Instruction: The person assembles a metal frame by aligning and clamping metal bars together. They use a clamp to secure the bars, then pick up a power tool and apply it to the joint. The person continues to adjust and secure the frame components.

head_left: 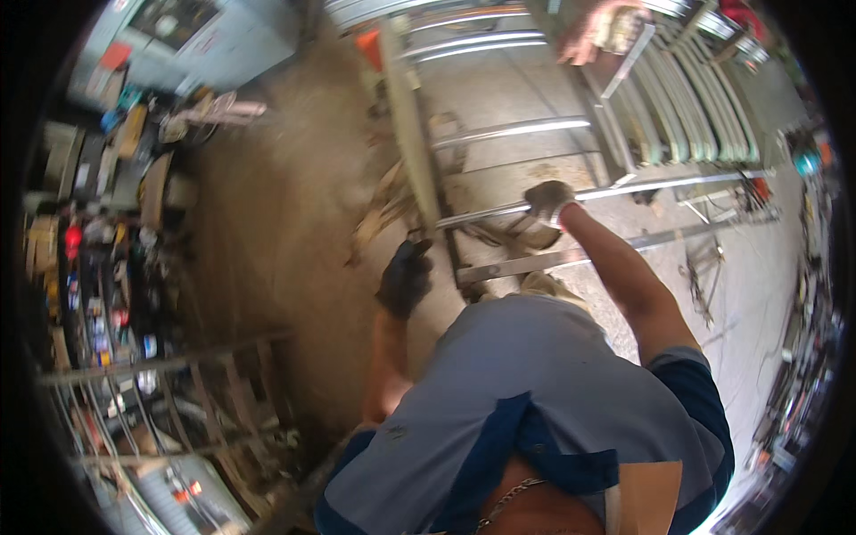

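My right hand (550, 201), in a grey work glove, is wrapped round a shiny metal tube (486, 215) that runs out to the right. The tube's left end lies by a long upright-edged beam (412, 134). Just left of that beam, my left hand (406, 281) wears a dark glove and has its fingers curled closed. A small dark piece shows at its fingertips, too blurred to name. Nearer my body than the tube lies a flat metal bar (526, 265). Farther off, another shiny tube (513, 131) crosses the frame.
A rack of parallel metal tubes (704, 107) stands at the far right, with a pinkish cloth (606, 31) beside it. Shelves crowded with small items (98, 294) line the left. A metal frame (196, 370) sits at the lower left, and a grey cabinet (209, 45) at the far left.
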Demonstrator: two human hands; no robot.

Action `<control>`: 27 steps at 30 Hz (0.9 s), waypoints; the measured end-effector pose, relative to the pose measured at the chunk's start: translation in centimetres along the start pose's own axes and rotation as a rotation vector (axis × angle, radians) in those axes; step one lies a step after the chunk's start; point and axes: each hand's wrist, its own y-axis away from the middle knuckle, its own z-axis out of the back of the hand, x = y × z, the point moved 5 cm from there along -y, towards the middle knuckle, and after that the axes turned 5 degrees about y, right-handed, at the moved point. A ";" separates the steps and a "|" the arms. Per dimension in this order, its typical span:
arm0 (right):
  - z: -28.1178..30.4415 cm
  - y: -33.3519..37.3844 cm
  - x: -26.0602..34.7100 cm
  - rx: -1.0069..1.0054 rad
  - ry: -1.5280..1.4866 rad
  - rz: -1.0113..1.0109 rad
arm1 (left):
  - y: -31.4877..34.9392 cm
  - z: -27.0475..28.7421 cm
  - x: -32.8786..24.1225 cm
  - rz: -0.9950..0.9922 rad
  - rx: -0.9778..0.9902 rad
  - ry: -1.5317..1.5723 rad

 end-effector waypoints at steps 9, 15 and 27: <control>-1.0 0.6 0.0 -0.340 -0.091 -0.009 | 0.3 -0.5 -1.0 -0.126 -0.162 0.027; -0.1 0.8 0.0 -0.260 -0.065 -0.122 | 0.8 0.3 -0.1 -0.289 -0.230 -0.568; 0.0 0.5 0.0 -0.107 -0.110 -0.099 | -0.2 2.2 1.8 -0.219 -0.110 -0.041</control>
